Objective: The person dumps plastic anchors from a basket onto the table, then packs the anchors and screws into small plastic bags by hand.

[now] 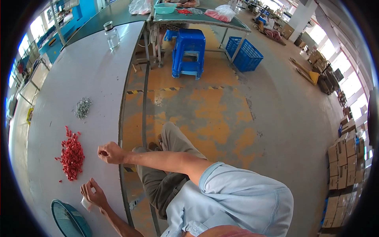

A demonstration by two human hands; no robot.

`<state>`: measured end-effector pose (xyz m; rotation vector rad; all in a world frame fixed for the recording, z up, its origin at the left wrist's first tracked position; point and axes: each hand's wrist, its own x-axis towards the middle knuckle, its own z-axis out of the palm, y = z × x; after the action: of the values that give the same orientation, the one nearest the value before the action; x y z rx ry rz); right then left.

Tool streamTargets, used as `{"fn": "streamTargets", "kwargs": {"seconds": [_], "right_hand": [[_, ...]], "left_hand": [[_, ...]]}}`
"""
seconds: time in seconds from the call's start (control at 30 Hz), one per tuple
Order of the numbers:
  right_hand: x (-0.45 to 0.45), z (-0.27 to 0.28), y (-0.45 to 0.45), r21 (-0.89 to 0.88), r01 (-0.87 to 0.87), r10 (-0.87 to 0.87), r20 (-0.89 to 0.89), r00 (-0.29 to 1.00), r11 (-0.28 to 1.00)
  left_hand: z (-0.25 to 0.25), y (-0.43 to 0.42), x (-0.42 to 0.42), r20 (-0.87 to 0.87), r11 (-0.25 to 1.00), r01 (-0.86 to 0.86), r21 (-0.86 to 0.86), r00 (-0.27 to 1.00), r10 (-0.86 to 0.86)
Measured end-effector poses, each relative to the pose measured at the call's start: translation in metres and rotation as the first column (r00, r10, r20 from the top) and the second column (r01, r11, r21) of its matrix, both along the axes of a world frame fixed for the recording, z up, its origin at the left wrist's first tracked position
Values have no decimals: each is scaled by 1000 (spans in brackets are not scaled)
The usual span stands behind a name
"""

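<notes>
My left hand [94, 194] is over the pale table, close to the red pile, its fingers curled in. Anything between its fingertips is too small to make out. A small white piece [86, 204] shows against its underside. My right hand [112, 153] is closed with fingers bent together, above the table's near edge; what it may hold is hidden. Just beyond both hands lies a heap of small red plastic parts [72, 158], a few strewn around it. Farther up the table is a smaller heap of silvery metal pieces [83, 108].
A teal basket [71, 219] stands beside my left forearm. Up the table is a glass bottle [112, 36]. Across the aisle are a blue stool [189, 51], a blue crate [244, 55] and another worktable where a person sits. Stacked cartons [342, 160] line the right side.
</notes>
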<state>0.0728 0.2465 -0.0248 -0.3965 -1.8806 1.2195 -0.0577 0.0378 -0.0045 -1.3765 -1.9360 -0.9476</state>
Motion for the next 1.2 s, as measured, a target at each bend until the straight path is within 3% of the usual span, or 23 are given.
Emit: {"fn": "streamTargets", "kwargs": {"seconds": [0.07,1.2], "right_hand": [[0,-2,1,66,2,-1,-13,1000,998],[4,4,-1,27,-24,25,-24,999,999]], "left_hand": [[-2,-1,-1,19,1000,-2,-2,1000,2],[2,-1,3,45,999,-27,28,999,25]]}}
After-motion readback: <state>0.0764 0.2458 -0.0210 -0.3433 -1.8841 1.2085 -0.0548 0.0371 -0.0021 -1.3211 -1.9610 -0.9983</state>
